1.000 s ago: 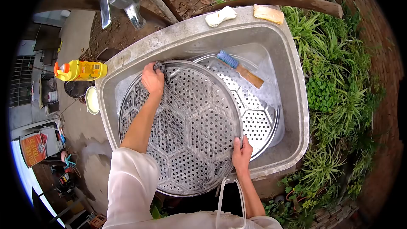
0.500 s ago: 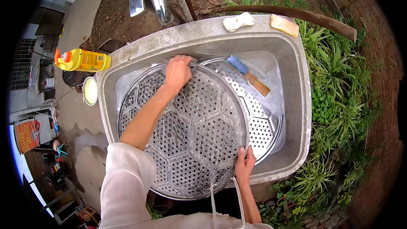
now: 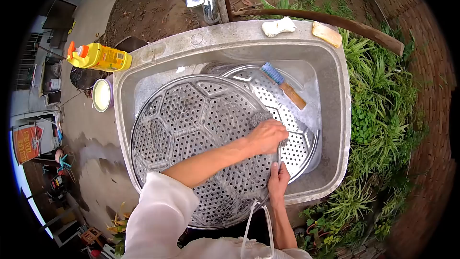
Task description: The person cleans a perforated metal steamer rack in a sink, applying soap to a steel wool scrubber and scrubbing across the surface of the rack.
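Observation:
A round perforated metal tray [image 3: 187, 110] with soapy streaks lies tilted across the stone sink [image 3: 335, 115]. My left hand [image 3: 268, 136] is closed on a grey scouring pad [image 3: 260, 117], pressed on the tray near its right rim. Just below, my right hand [image 3: 279, 181] grips the rim with the thumb on top. A second perforated tray [image 3: 293, 148] lies underneath, in the water at the right of the sink. On it rests a brush [image 3: 292, 95] with blue bristles and a wooden handle.
A yellow bottle [image 3: 103, 57] lies at the sink's left corner, above a bowl [image 3: 101, 95]. A white lump [image 3: 279, 27] and a worn sponge-like block [image 3: 327, 34] sit on the back ledge, near a metal faucet [image 3: 209, 0]. Green plants [image 3: 378, 110] grow at the right.
My left hand has swept the pad from the tray's top edge down and right to its right rim. My right hand keeps its grip. The view has shifted slightly.

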### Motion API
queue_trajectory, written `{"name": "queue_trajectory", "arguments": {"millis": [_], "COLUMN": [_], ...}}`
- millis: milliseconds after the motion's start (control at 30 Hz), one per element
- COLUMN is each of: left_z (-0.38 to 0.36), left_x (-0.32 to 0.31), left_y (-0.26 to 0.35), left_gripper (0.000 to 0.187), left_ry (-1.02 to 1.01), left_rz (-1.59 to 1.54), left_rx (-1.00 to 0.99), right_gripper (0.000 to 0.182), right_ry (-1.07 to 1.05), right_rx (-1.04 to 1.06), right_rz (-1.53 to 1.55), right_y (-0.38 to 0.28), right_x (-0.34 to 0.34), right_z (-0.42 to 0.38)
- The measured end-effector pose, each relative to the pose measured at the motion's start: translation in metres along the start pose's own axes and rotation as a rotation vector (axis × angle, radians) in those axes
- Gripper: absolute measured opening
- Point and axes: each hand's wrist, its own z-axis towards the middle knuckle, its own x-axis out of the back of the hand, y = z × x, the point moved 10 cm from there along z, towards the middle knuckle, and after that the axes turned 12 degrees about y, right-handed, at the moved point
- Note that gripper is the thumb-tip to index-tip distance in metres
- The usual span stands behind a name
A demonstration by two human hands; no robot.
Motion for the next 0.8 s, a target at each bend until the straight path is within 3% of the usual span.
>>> {"name": "queue_trajectory", "arguments": {"millis": [33, 67, 133, 233, 300, 400, 467, 533, 600, 700, 733, 800], "left_z": [-0.008, -0.012, -0.005, 0.0, -0.043, -0.137, -0.187, -0.225, -0.211, -0.118, -0.091, -0.064], "left_x": [-0.016, -0.012, 0.018, 0.103, 0.17, 0.181, 0.143, 0.101, 0.075, 0.09, 0.112, 0.118], "left_y": [0.031, 0.027, 0.004, -0.124, -0.148, -0.14, -0.084, -0.022, -0.004, -0.088, -0.121, -0.131], "left_gripper": [0.028, 0.028, 0.028, 0.032, 0.029, 0.033, 0.037, 0.036, 0.029, 0.027, 0.023, 0.022], "left_ry": [-0.133, -0.128, 0.106, 0.507, 0.656, 0.587, 0.438, 0.218, 0.054, 0.22, 0.395, 0.481], "left_rz": [-0.088, -0.088, 0.011, 0.346, 0.559, 0.552, 0.394, 0.289, 0.317, 0.51, 0.578, 0.626], "left_rx": [-0.083, -0.074, -0.086, 0.319, 0.384, 0.524, 0.464, 0.367, 0.242, 0.478, 0.645, 0.666], "right_gripper": [0.033, 0.033, 0.032, 0.032, 0.028, 0.022, 0.031, 0.031, 0.032, 0.032, 0.031, 0.029], "right_ry": [-0.009, 0.01, 0.043, 0.049, 0.036, -0.096, -0.168, -0.148, -0.127, -0.12, -0.128, -0.071], "right_rx": [0.003, 0.031, 0.077, 0.062, 0.024, -0.15, -0.25, -0.192, -0.155, -0.133, -0.118, -0.069], "right_rz": [-0.003, 0.007, -0.033, 0.007, 0.05, 0.202, 0.211, 0.222, 0.226, 0.122, 0.072, 0.044], "right_y": [0.001, 0.0, -0.011, -0.019, -0.009, 0.005, 0.01, 0.01, 0.009, 0.003, 0.003, -0.003], "right_x": [-0.002, -0.001, 0.004, 0.004, 0.002, -0.016, -0.024, -0.025, -0.026, -0.018, -0.018, -0.012], "right_z": [-0.001, -0.003, -0.003, -0.003, 0.001, 0.01, 0.016, 0.019, 0.019, 0.016, 0.015, 0.013]}}
